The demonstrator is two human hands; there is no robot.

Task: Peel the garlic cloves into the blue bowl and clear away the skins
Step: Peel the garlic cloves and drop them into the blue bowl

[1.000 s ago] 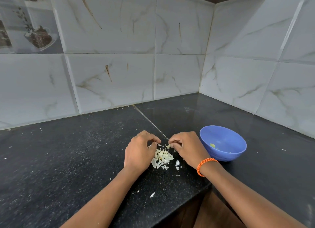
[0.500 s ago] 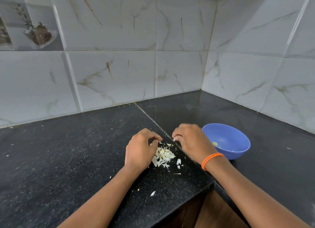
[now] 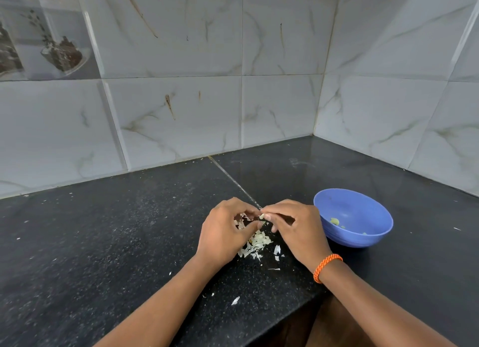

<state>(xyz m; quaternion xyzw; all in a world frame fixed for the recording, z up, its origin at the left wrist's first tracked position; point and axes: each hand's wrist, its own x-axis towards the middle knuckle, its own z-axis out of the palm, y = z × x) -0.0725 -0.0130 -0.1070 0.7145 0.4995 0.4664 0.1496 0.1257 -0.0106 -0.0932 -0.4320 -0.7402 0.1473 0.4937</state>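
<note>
Nearest, at the 6 o'clock edge of the black speckled table (image 3: 108, 243), two bare forearms reaching in, the right wrist ringed by an orange braided band (image 3: 327, 267). Between them, stray white flakes on the stone, then the pile of garlic skins (image 3: 255, 244) lying just under the hands. Above the pile, left hand (image 3: 225, 232) and right hand (image 3: 295, 230) met fingertip to fingertip: left grip curled around papery skin scraps, right grip pinching a small pale garlic clove (image 3: 262, 216) between thumb and forefinger, the clove held just off the table over the skins. At 3 o'clock of the hands, just beside the right hand, the blue bowl (image 3: 373, 217) upright on the table, a few pale peeled pieces inside. Farther back, at 12 o'clock, marbled white wall tiles (image 3: 181, 113) meeting in a corner; at 10 o'clock a tile printed with a picture, blurred. No readable writing or brand anywhere.
</note>
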